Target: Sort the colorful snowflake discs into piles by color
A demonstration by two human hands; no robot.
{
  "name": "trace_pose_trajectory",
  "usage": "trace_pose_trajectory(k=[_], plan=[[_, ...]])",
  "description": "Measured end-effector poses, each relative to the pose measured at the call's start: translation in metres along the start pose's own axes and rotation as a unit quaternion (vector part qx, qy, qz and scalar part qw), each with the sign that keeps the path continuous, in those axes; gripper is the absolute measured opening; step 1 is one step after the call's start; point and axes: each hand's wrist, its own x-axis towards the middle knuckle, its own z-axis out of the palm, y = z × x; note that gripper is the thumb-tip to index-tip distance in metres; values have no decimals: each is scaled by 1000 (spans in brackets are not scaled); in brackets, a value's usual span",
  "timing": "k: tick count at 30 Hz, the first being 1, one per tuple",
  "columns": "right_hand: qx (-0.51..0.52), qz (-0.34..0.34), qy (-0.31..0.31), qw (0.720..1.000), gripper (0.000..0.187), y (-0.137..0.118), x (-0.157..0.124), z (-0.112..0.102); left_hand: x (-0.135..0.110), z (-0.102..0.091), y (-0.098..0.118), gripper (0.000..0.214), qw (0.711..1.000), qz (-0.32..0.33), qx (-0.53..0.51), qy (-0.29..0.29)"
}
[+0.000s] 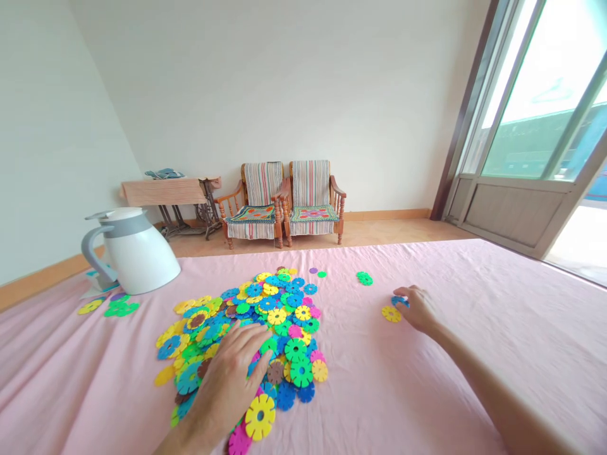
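Two bare hands showed in the head view, over a pink bed sheet (427, 385). The left hand (225, 385) lay open on a big pile of bright plastic snowflake discs (241, 335), with its fingers (249, 338) loose and spread, not gripping any one disc. The right hand (418, 308) was off to the right of the pile, and its fingers (403, 292) were bent over a small blue disc (399, 301), holding it. A yellow disc (391, 313) lay just beside that hand, and a little green bunch of discs (365, 278) sat between the hand and the pile. More discs lay on the far left of the sheet, near a white jug (135, 253). Past the sheet stood two wooden armchairs (279, 202) with striped covers, an old sewing table (171, 193), and a big glass door (535, 126).
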Motion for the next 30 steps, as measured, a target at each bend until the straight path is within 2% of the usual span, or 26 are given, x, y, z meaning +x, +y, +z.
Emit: trace_pose_trajectory(k=[7, 11, 15, 19, 23, 26, 30], plan=[[-63, 28, 30, 997, 36, -7, -4, -9, 2, -2, 3, 27, 1000, -9, -10, 0], [-44, -30, -3, 999, 27, -19, -20, -15, 6, -11, 4, 24, 999, -33, -34, -1], [-42, -69, -30, 996, 31, -21, -23, -14, 22, -16, -10, 22, 997, -59, -47, -12], [-63, -68, -44, 995, 45, -10, -11, -7, 47, -9, -31, 25, 997, -58, -35, -30], [-74, -68, -72, 992, 47, 1, -9, -3, 66, 3, -39, 33, 995, -38, -33, -91], [-83, -62, -77, 992, 48, 7, -15, -4, 71, 11, -40, 28, 992, -36, -36, -112], [-95, -48, -59, 993, 48, 10, -26, -11, 72, 16, -42, 16, 993, -40, -51, -100]])
